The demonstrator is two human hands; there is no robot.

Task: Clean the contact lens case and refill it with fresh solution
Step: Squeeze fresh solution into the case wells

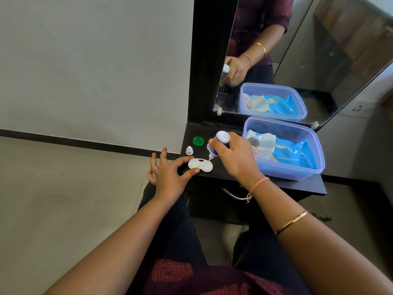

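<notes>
nearest, both bare forearms reach forward over a dark lap, the right one wearing a gold bangle (291, 222) and a pinkish thread band (258, 184) at the wrist. the left hand (168, 175) lies low at the front left corner of the black table top (297, 186), wrist bent back, its thumb and forefinger pinching the left end of the contact lens case (200, 165) while the other three fingers fan upward and apart. the white case lies flat near the table's front edge, both wells uncovered. the right hand (234, 160) comes in from the right with the wrist arched, fingers and thumb wrapped round the solution bottle (219, 145), which is tipped steeply with its base up and its nozzle pointing down at the far edge of the case's right well; whether the tip touches the case cannot be told. just behind the case a small white cap (189, 150) stands upright, and a little farther back a green lid (198, 140) lies on the table, apart from the cap. to the right of the hand sits a translucent bluish box (297, 171) holding a blue pack (291, 152). behind everything a mirror (319, 60) in a black frame reflects the box and the hand with the bottle.
</notes>
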